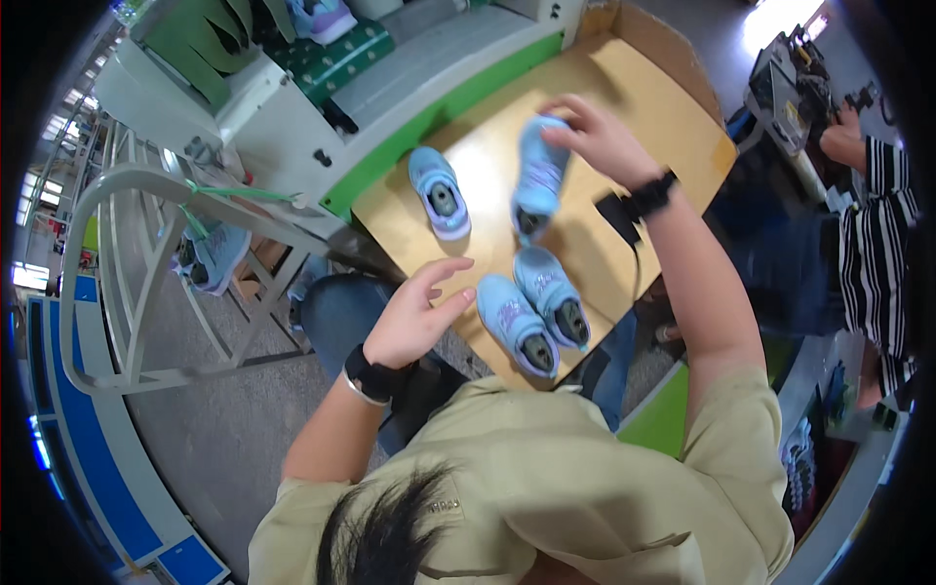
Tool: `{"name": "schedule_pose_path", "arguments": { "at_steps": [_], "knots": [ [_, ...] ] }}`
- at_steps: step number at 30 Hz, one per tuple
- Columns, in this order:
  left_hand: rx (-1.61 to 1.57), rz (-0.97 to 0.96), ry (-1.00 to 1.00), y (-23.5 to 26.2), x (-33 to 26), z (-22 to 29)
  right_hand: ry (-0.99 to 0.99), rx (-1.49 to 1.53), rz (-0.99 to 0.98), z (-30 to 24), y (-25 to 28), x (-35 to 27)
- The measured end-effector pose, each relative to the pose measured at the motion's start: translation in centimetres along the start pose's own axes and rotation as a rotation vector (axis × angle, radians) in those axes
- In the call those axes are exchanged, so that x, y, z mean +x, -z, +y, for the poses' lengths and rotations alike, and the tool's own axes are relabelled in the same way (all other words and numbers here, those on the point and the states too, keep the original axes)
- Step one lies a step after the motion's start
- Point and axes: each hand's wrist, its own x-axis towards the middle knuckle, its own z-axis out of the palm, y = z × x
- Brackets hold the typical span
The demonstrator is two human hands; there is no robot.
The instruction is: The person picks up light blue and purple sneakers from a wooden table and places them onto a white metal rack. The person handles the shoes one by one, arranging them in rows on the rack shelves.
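Right hand [597, 136] raised over the far half of the wooden table [682, 127], grip pinched on the toe end of a light blue shoe [539, 180], heel hanging down and just above the board; not resting on it, as far as can be told. Left hand [421, 312] at the near left edge of the table, grip spread and empty, fingers loosely curled, close beside the paired shoes [536, 312] but apparently not touching them. Pair lying side by side at the near edge, toes toward the middle, heels almost at the rim. Single shoe [440, 192] lying alone toward the left edge, sole down, opening facing up. Black cabled device [618, 216] flat on the board under the right wrist.

Likely trouble: held only by the toe, so a slack pinch could let the hanging shoe swing or drop onto the pair or the cable. Pair sitting so near the rim that a nudge from the open left hand or a falling shoe could push one off toward the lap. Cable under the wrist could snag on the watch strap [651, 195].
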Motion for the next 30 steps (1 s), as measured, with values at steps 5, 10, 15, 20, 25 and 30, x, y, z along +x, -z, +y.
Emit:
{"name": "schedule_pose_path", "arguments": {
  "at_steps": [5, 10, 15, 20, 25, 30],
  "knots": [
    [0.080, 0.007, 0.106, -2.6, 0.6, -2.3, -0.197, -0.435, -0.219, 8.3, -7.9, 4.8],
    [0.178, -0.112, -0.158, -5.9, -1.1, -4.0, -0.167, -0.010, -0.146, 6.0, -6.5, 0.1],
    [0.596, -0.315, -0.209, -8.4, -1.3, -2.0, -0.242, -0.038, -0.130, 1.6, -2.9, -12.4],
    [0.636, -0.154, -0.256, -10.5, 0.7, -2.8, -0.231, 0.264, -0.048, 1.7, -9.0, -22.7],
    [0.557, -0.060, -0.504, -11.0, 2.1, -4.6, -0.196, 0.236, 0.346, 2.5, -15.9, -24.6],
    [-0.051, 0.044, -0.277, -8.4, 2.0, -1.9, -0.171, 0.095, 0.417, 2.9, -15.3, -23.9]
  ]
}}
